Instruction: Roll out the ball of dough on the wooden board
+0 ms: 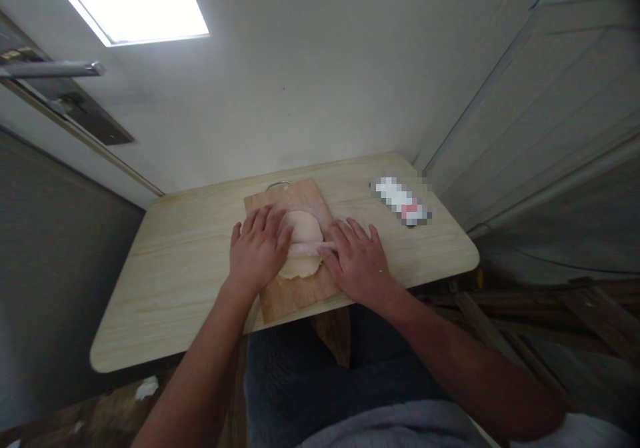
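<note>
Head view: pale, flattened round dough (pixel 301 231) under rolling pin (pixel 306 249).

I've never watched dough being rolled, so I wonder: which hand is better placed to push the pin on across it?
Neither alone. Left hand and right hand lie flat on opposite ends of the pin, across the dough on the board; probably both together.

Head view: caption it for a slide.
Both hands, left and right, press a rolling pin over dough on a wooden board.
</note>
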### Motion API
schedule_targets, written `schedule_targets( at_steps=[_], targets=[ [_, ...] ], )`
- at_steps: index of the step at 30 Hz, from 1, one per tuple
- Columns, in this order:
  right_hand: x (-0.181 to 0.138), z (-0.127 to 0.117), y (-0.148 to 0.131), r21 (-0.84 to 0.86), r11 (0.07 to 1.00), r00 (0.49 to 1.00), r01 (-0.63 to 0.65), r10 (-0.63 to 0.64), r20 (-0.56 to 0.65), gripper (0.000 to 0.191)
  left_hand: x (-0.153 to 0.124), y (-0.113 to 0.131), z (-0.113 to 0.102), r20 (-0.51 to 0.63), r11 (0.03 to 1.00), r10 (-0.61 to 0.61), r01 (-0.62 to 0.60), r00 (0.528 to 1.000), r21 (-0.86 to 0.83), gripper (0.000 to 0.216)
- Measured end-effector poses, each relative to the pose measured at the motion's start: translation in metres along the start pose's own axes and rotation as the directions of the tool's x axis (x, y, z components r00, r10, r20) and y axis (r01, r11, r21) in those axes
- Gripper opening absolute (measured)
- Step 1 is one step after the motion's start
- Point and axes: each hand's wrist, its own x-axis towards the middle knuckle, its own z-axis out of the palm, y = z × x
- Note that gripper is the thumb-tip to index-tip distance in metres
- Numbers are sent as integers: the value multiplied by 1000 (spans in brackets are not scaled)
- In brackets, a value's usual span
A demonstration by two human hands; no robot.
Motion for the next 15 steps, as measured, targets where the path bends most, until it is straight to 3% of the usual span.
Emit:
schedule_targets(
  at_steps=[15],
  targets=[
    [-46, -1, -8, 30, 998, 998, 62, -61, -34, 70, -31, 3, -2, -73, 998, 52, -53, 996, -19, 51]
  ],
)
